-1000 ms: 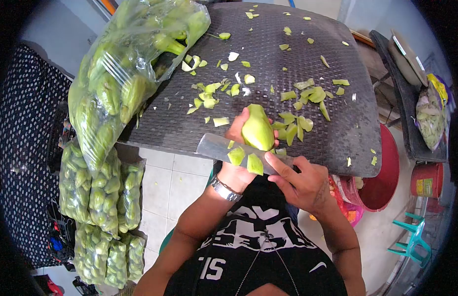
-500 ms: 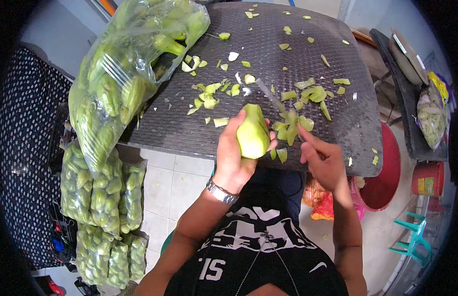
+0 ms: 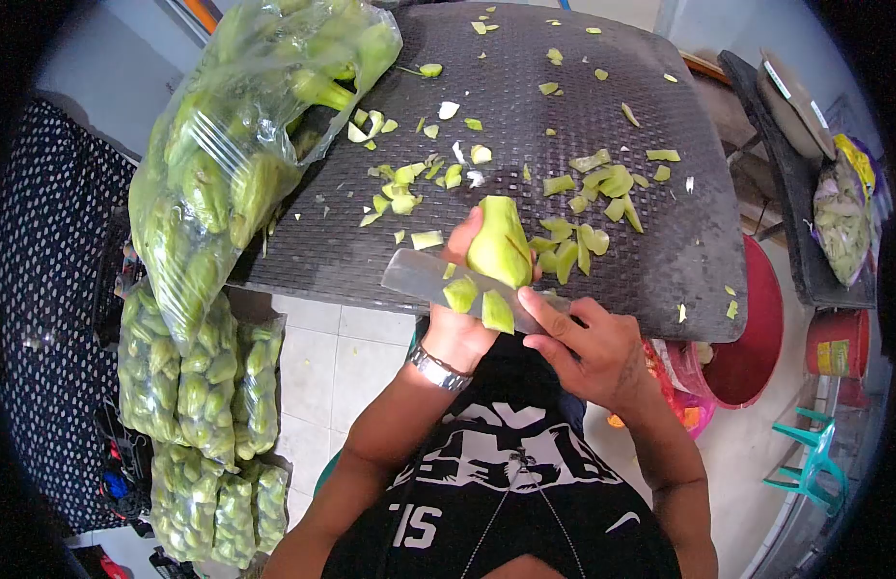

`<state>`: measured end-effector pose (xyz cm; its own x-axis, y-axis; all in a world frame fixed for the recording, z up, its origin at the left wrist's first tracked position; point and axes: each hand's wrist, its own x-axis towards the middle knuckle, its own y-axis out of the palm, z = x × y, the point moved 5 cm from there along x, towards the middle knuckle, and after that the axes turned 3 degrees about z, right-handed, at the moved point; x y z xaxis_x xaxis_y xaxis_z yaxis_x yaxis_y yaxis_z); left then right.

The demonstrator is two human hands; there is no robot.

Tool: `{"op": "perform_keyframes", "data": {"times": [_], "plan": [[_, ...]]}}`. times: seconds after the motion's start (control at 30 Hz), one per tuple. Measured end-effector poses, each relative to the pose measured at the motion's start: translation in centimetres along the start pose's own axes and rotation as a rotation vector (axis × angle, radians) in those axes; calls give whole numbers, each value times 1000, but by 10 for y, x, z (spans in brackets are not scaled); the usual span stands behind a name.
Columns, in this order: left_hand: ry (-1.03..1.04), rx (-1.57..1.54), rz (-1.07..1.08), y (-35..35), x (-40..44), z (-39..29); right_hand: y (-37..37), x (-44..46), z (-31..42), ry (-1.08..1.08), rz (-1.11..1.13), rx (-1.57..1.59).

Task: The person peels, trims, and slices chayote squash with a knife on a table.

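Note:
My left hand [image 3: 464, 323] is wrapped round a pale green, partly peeled chayote [image 3: 501, 236], held tilted over the table's near edge. In my right hand [image 3: 597, 347] is a knife [image 3: 419, 277], its broad blade lying across the lower end of the chayote and pointing left. My right index finger stretches along the blade, and the handle is hidden in the palm. Two cut pieces of peel [image 3: 497, 311] rest on the flat of the blade. More peelings [image 3: 612, 183] lie scattered over the dark woven-pattern table [image 3: 660, 261].
A clear plastic bag of chayotes [image 3: 206, 183] leans over the table's left side. Several filled bags [image 3: 206, 396] are stacked below it on the floor. To the right stand a red tub [image 3: 757, 328], a green stool [image 3: 810, 463] and a dark side table [image 3: 781, 183] holding a bag.
My right hand has swung the knife left and down, from over the peelings to across the chayote's lower end. Peel pieces now show on the blade. The chayote has tipped slightly.

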<state>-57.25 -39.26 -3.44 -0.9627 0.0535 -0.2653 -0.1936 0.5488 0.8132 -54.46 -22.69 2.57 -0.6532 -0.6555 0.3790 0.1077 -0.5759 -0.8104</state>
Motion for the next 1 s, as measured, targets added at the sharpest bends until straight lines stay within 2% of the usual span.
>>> {"op": "perform_keyframes", "data": {"times": [0.1, 0.2, 0.33, 0.43, 0.5, 0.57, 0.6, 0.7, 0.73, 0.8, 0.83, 0.9, 1.0], "plan": [[-39, -81, 84, 4, -1, 2, -1, 2, -3, -29, 4, -5], [0, -26, -3, 3, -6, -2, -4, 2, -7, -24, 2, 13], [18, -107, -160, -3, -8, -3, -7, 2, -25, 21, -31, 16], [-20, -32, 110, 13, -22, -10, -11, 3, -59, 36, -154, 132], [-13, -37, 34, 10, -24, -12, -11, 2, -77, 298, -79, 425], [-7, -67, -40, 10, -19, -15, -13, -5, -75, 832, 184, 890], [-10, -79, -97, 10, -18, -15, -13, -5, -74, 845, 203, 965], [1, -135, -121, 12, -15, -15, -10, 2, -53, 722, 107, 719], [26, -150, -98, 7, -12, -13, -7, 3, -42, 521, -8, 561], [76, -184, -58, -4, -7, -7, -9, 6, -18, 255, -27, 345], [131, -248, -134, -7, -6, -3, -9, 6, -7, 125, -34, 238], [31, -155, 39, 3, -9, -2, -6, 3, -1, 102, -19, 173], [42, -105, 18, -2, -8, -1, -9, 6, -5, 55, 10, 97]]}}
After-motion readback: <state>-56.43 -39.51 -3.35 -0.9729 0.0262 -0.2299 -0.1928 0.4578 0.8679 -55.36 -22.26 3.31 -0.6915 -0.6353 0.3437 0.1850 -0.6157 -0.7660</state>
